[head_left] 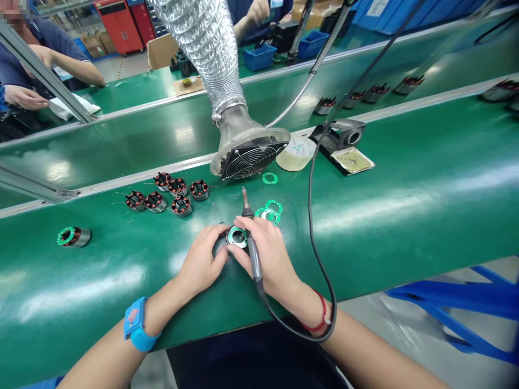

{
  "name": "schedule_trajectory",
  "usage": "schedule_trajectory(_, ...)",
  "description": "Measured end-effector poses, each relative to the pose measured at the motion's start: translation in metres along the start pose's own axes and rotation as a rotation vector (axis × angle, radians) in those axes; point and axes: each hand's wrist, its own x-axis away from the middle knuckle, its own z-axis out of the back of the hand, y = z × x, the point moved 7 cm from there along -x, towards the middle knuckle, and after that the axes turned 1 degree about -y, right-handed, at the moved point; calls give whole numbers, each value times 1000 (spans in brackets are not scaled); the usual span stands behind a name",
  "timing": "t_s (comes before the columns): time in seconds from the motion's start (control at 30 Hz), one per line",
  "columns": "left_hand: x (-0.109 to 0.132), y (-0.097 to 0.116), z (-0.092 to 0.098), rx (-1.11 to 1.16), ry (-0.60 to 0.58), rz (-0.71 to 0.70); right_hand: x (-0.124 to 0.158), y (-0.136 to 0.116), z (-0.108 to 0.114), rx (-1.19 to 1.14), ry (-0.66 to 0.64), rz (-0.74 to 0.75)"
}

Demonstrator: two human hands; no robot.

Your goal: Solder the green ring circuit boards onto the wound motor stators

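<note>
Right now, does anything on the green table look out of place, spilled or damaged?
Nothing looks clearly spilled or damaged. Only slightly untidy: several green ring-shaped circuit boards overlap unevenly beyond the right hand, while one similar green ring-shaped board lies apart, near the round black fan grille.

The held ring board (230,236) is green and white, the soldering iron (254,256) grey and black (its cord (311,216) black too), the counter (385,243) deep green, the wristband (138,327) bright blue, the bracelet (324,312) red.

No text is legible, including the label (377,7) on the blue bin (419,16).
</note>
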Motion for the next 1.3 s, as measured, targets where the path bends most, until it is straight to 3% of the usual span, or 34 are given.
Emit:
schedule_trajectory(0.23,-7,19,-14,-72,16,-52,16,15,-3,-174,-39,17)
schedule_trajectory(0.33,-10,22,-14,-23,-7,-43,16,18,2,-219,24,-21)
schedule_trajectory(0.47,-10,25,-10,-27,-124,-45,18,21,8,-211,143,-76)
schedule_trajectory(0.57,-8,24,-9,-30,-162,-35,20,24,4,-252,107,-89)
schedule_trajectory(0.97,-9,25,-15,-98,-5,-96,23,30,7,-365,60,-163)
schedule_trajectory(1.17,-14,24,-15,-134,-29,-109,20,26,6,-336,36,-119)
schedule_trajectory(1.3,-12,15,-14,-113,-130,-84,17,22,9,-281,2,-78)
